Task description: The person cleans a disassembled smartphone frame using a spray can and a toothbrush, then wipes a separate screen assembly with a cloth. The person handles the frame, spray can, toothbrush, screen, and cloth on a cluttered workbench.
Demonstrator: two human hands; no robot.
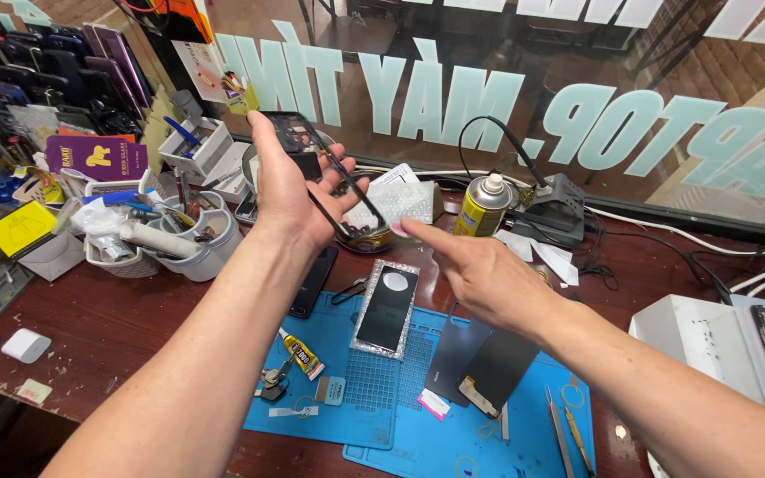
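Observation:
My left hand (283, 190) is raised above the desk and grips a thin black phone frame (340, 190), tilted away from me. My right hand (480, 270) hovers just right of it, index finger stretched toward the frame's lower end, holding nothing. Below the hands lies a blue work mat (374, 389). On it rest a glittery phone back cover (387, 308), a dark phone screen panel (480, 363) and a small yellow glue tube (301, 354). A black phone (313, 281) lies at the mat's upper left edge.
White cups with tools (179, 239) stand at left. A spray can (482, 205) and a soldering station (560, 208) sit behind. Tweezers (568, 434) lie on the mat's right. A white box (710, 341) is at right, with a glass pane behind the desk.

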